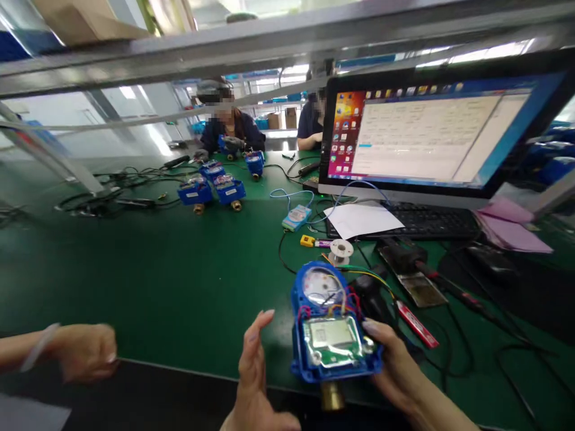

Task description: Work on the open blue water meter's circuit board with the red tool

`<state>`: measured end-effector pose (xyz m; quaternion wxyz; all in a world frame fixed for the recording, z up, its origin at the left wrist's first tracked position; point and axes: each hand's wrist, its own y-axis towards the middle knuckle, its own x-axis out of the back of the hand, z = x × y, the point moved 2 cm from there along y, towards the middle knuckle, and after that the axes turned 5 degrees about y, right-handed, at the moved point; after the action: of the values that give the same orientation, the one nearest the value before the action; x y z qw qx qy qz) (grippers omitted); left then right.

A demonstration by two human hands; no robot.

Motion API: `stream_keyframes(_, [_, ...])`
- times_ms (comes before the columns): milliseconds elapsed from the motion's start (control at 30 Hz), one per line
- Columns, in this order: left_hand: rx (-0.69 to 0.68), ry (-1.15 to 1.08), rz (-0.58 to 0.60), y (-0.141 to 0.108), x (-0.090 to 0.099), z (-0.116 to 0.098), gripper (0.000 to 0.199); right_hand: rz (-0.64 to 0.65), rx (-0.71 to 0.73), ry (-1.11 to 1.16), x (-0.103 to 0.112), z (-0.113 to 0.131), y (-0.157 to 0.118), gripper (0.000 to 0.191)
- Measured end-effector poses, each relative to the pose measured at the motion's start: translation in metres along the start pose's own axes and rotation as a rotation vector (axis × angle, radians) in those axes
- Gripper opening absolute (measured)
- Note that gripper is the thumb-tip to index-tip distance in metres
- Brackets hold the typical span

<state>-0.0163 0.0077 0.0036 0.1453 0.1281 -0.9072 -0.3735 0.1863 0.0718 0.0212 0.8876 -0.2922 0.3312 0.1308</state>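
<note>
1. Here's the blue meter (335,326) at the near edge of the green counter (202,287), dial at the far end, circuit board and small display facing up, brass fitting (332,396) pointing towards the wearer.
2. The right hand (398,365) has it, gripping the lower right side, thumb on the rim by the board.
3. And the left hand (256,377)? Open, fingers raised, just beside the meter's left side, holding nothing.
4. Red, yellow and white wires loop between dial and board, while green and yellow leads (381,278) run off on the right.
5. Just beyond the meter sits a solder spool (341,251), a yellow-ended item (308,240) next to it; further back, a light-blue box (296,218) on a blue cable.
6. Over to the right, a lit monitor (422,137) stands behind a keyboard (435,221) partly covered by white paper (362,220), pink sheets (512,227) near its right end.
7. Far left of centre, three more blue meters (213,187) cluster together, with another (254,163) slightly beyond.
8. At left, a co-worker's curled hand (87,353) comes in, band on the wrist, well apart from the held meter.
</note>
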Motion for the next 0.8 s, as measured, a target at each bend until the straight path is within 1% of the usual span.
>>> stream_keyframes(33, [0.03,0.018,0.034,-0.001,0.003,0.004,0.104,0.059,-0.032,0.0,-0.008,-0.007,0.012,0.041])
stream_keyframes(100, [0.125,0.019,0.087,-0.002,0.008,0.014,0.113,0.141,-0.072,-0.012,-0.019,-0.019,0.035,0.039])
stream_keyframes(167, [0.203,-0.009,0.095,-0.001,0.011,0.026,0.112,0.191,-0.105,-0.041,-0.024,-0.028,0.054,0.036])
stream_keyframes(233, [0.228,0.023,0.076,0.002,0.012,0.037,0.11,0.223,-0.125,-0.073,-0.028,-0.033,0.07,0.034])
stream_keyframes(300, [0.225,0.12,0.026,0.005,0.011,0.046,0.108,0.244,-0.123,-0.13,-0.033,-0.032,0.08,0.034])
stream_keyframes(367, [0.202,0.234,-0.028,0.008,0.009,0.052,0.107,0.251,-0.063,-0.276,-0.039,-0.025,0.084,0.039])
stream_keyframes(433, [0.178,0.314,-0.052,0.01,0.007,0.055,0.106,0.199,0.102,-0.553,-0.042,-0.011,0.08,0.046])
stream_keyframes(500, [0.169,0.349,-0.055,0.01,0.005,0.056,0.106,0.117,0.34,-0.883,-0.042,0.009,0.066,0.049])
stream_keyframes(600, [0.206,0.321,-0.069,0.008,0.005,0.056,0.103,-0.02,0.718,-1.275,-0.033,0.045,0.042,0.04])
stream_keyframes(667, [0.226,0.285,-0.083,0.008,0.005,0.056,0.1,-0.148,0.928,-1.491,-0.025,0.067,0.034,0.034])
stream_keyframes(700, [0.229,0.27,-0.088,0.008,0.006,0.056,0.099,-0.226,0.978,-1.615,-0.022,0.077,0.034,0.033])
stream_keyframes(733, [0.228,0.255,-0.092,0.008,0.006,0.055,0.099,-0.297,0.973,-1.751,-0.019,0.084,0.037,0.032])
stream_keyframes(767, [0.228,0.242,-0.095,0.009,0.005,0.055,0.1,-0.349,0.912,-1.898,-0.016,0.089,0.043,0.03])
stream_keyframes(800, [0.228,0.233,-0.103,0.009,0.005,0.055,0.1,-0.377,0.81,-2.038,-0.015,0.092,0.05,0.029])
